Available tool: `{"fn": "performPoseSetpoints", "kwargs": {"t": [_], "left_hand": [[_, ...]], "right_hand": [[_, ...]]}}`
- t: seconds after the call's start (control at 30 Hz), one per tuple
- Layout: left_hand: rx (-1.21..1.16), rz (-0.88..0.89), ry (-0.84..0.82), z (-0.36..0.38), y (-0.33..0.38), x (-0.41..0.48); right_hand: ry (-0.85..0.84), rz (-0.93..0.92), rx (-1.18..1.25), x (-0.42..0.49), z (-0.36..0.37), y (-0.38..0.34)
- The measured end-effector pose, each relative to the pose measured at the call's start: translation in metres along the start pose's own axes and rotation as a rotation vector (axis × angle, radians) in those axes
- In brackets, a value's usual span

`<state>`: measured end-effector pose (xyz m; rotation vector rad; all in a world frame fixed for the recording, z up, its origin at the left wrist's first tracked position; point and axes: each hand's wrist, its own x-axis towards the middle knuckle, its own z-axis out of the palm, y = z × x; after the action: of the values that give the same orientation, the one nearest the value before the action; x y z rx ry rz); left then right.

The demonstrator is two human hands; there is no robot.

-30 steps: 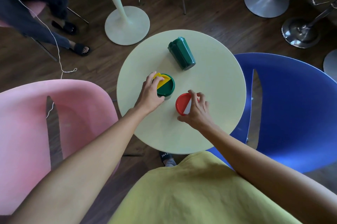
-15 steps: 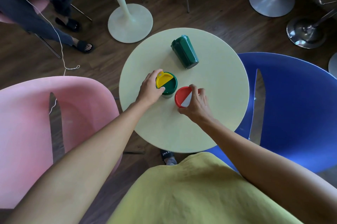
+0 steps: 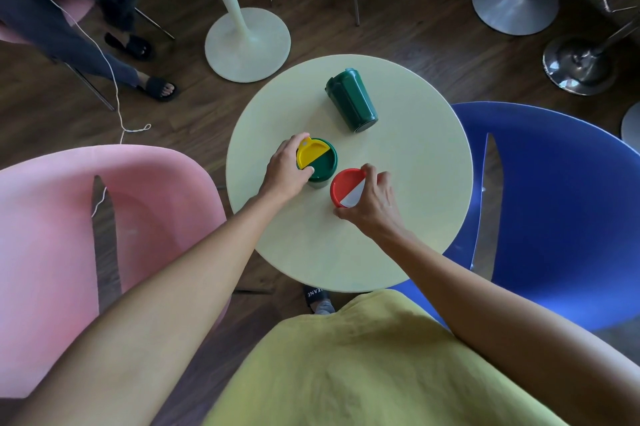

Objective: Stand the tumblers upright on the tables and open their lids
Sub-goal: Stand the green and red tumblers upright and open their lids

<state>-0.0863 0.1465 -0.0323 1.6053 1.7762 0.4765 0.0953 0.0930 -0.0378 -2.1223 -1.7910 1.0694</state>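
Two tumblers stand upright on the round pale-green table [image 3: 408, 217]. My left hand [image 3: 287, 171] grips the green tumbler with a green and yellow lid [image 3: 320, 158] from its left side, thumb on the lid's rim. My right hand [image 3: 372, 202] holds the red tumbler with a red and white lid [image 3: 344, 186], fingers curled over its right edge. A third, dark green tumbler [image 3: 351, 103] lies on its side at the table's far part, apart from both hands.
A pink chair [image 3: 69, 235] stands at the left and a blue chair [image 3: 554, 217] at the right of the table. Another table's pedestal base [image 3: 247, 44] is beyond. A seated person's legs [image 3: 86, 27] are at the upper left; metal stool bases at the upper right.
The yellow flap on the green tumbler's lid, raised a second ago, now lies flat. Both hands keep their hold on the tumblers; the view shifted slightly.
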Motion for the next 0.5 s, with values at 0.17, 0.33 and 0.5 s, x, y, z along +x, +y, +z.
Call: {"fn": "performPoseSetpoints", "kwargs": {"t": [0.17, 0.33, 0.5], "left_hand": [[0.004, -0.002, -0.001, 0.0, 0.0, 0.0], [0.001, -0.007, -0.006, 0.0, 0.001, -0.001], [0.009, -0.013, 0.011, -0.001, 0.005, -0.001]], "right_hand": [[0.012, 0.002, 0.01, 0.001, -0.002, 0.001], [-0.015, 0.014, 0.007, 0.002, -0.005, 0.004], [0.056, 0.015, -0.093, 0.002, -0.015, 0.0]]}}
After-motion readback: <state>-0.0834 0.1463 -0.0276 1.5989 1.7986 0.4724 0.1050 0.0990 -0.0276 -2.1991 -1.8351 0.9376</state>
